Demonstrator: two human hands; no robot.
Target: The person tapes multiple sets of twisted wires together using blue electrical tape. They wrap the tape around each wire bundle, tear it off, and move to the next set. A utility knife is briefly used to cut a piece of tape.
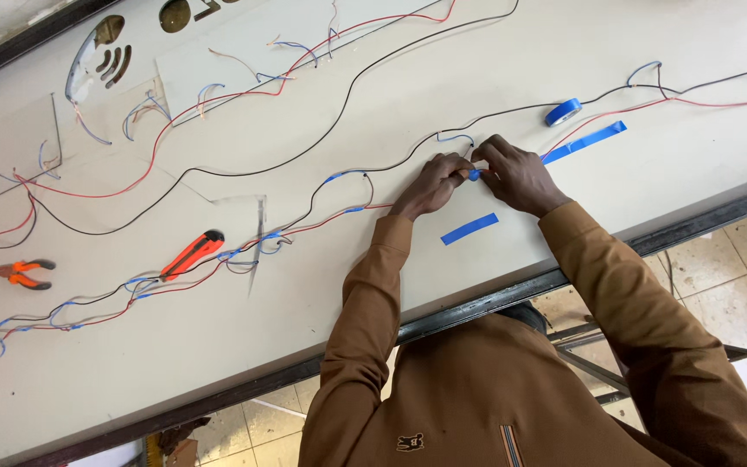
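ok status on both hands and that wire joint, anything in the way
Left hand and right hand: both grip shut on small blue-taped wire joint. Joint on white panel. Loose flat blue tape strip just below, apart.

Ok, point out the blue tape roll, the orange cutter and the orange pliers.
blue tape roll (pixel 563 111), head view, outer band.
orange cutter (pixel 190 253), head view, middle of its body.
orange pliers (pixel 24 273), head view, where the handles meet.
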